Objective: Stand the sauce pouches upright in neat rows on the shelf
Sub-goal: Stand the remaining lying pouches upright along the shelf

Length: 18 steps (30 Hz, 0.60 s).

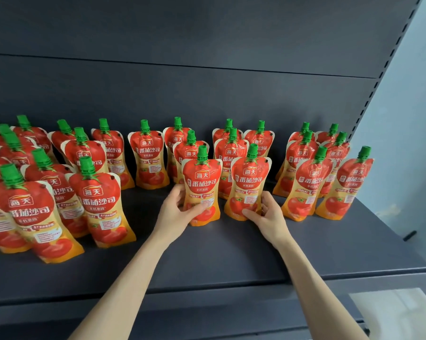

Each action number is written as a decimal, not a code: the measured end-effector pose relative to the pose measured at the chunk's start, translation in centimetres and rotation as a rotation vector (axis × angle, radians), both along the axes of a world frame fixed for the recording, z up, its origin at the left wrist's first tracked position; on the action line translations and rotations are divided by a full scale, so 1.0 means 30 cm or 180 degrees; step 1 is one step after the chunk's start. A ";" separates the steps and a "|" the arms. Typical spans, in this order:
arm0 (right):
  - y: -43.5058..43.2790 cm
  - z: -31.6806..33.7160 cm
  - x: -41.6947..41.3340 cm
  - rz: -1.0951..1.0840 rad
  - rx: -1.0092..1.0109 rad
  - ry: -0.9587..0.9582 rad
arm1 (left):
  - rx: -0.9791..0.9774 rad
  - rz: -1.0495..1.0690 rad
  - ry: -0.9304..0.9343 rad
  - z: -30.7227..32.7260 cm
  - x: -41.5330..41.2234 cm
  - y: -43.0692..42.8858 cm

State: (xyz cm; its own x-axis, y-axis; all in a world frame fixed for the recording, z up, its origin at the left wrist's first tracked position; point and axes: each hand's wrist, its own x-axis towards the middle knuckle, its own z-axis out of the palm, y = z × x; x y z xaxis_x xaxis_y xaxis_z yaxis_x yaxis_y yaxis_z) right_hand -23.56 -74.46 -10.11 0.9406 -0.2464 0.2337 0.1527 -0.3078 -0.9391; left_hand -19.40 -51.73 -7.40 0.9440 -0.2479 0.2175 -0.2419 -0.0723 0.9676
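Dark shelf (231, 263) is loaded with upright sauce pouches (149, 155) (red, green caps), in rows behind the fingers (265, 202) and off to both sides. Two front pouches stand side by side: left hand (175, 213) wraps the left pouch (202, 182) low down, thumb across its front; right hand (267, 217)'s fingers curl round the right pouch (250, 182)'s lower edge.

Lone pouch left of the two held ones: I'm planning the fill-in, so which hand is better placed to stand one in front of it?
Probably left. The left hand grips the left pouch beside bare shelf before the lone pouch; the right hand, gripping the right pouch, would need to cross.
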 end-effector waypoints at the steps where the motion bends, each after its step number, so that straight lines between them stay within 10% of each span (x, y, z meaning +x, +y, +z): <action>1: 0.001 0.000 -0.001 0.0017 0.0019 -0.0003 | -0.0179 0.0008 0.0005 0.021 0.000 -0.004; 18: 0.000 -0.003 0.002 0.0157 0.0219 -0.0005 | -0.0539 0.0138 -0.0295 0.058 0.007 -0.022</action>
